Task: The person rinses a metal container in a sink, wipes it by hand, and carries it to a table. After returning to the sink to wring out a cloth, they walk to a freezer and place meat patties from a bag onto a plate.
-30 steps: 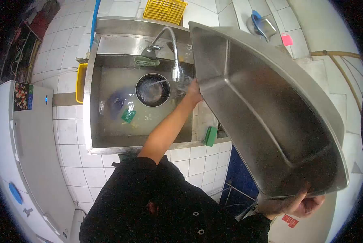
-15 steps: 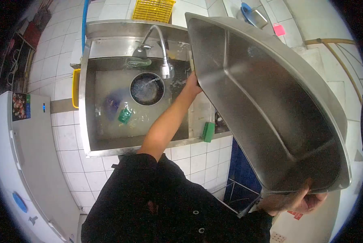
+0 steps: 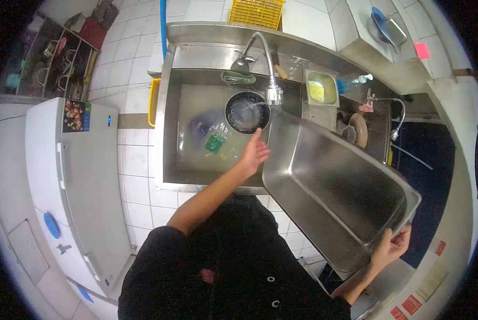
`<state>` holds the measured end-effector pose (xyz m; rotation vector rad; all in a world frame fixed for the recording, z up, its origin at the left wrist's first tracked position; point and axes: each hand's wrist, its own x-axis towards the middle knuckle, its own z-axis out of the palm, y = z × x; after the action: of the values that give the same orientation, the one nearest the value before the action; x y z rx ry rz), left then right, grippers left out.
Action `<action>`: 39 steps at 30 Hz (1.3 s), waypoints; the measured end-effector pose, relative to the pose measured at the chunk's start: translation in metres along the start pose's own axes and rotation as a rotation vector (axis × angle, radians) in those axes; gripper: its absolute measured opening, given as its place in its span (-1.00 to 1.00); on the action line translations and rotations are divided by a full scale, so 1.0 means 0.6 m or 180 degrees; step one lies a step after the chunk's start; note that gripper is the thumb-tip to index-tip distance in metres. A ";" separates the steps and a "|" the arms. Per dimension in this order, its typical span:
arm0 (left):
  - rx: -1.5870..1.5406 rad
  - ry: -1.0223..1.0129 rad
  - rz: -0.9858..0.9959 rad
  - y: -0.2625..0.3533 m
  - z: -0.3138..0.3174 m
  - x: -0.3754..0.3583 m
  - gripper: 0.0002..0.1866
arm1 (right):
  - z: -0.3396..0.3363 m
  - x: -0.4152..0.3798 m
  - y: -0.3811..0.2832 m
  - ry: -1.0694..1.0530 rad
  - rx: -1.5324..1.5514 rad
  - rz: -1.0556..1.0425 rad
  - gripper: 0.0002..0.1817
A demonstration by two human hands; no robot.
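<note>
The sink [image 3: 212, 187] holds cloudy water. At its right I have the large steel tub [image 3: 329, 197], tilted with its open side toward my view and one end above the basin, perhaps so that drops fall there. The faucet [image 3: 275, 96] bends over the water, and the black pan [image 3: 244, 113] is just beside its nozzle, I think to receive the spray. My right hand [image 3: 388, 248] has its fingers closed on the tub's near corner, probably because the rim is easy for gripping. My left hand [image 3: 254, 154] is near the pan, fingers parted, holding nothing; whether it touches the tub I cannot tell. Left of it, the green sponge [image 3: 214, 143] lies in the water.
</note>
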<state>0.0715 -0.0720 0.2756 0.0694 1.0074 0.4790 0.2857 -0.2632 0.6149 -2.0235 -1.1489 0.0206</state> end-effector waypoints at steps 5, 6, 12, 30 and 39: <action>-0.0941 -0.1494 -0.0588 0.094 0.066 -0.062 -0.26 | 0.050 -0.040 0.061 -0.0214 -0.0132 -0.0495 -0.88; -0.1166 -0.1585 -0.0623 0.106 0.073 -0.059 -0.37 | 0.062 -0.050 0.074 -0.0272 -0.0263 -0.0660 -0.87; -0.1386 -0.1144 0.0366 0.116 -0.010 -0.002 -0.76 | 0.166 -0.094 0.193 -0.0500 -0.0508 -0.1600 -0.77; -0.1102 -0.0518 0.1471 0.185 -0.059 -0.099 -0.76 | 0.509 -0.110 0.330 -0.0358 0.1352 0.1029 -0.81; -0.1316 -0.0654 0.1811 0.112 -0.026 -0.011 -0.91 | 0.549 -0.054 0.156 -0.0995 0.5976 0.4657 -0.32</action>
<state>0.0321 -0.0172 0.2905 0.0324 0.6605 1.1683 0.2109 -0.1067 0.3179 -0.5799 0.5581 1.4796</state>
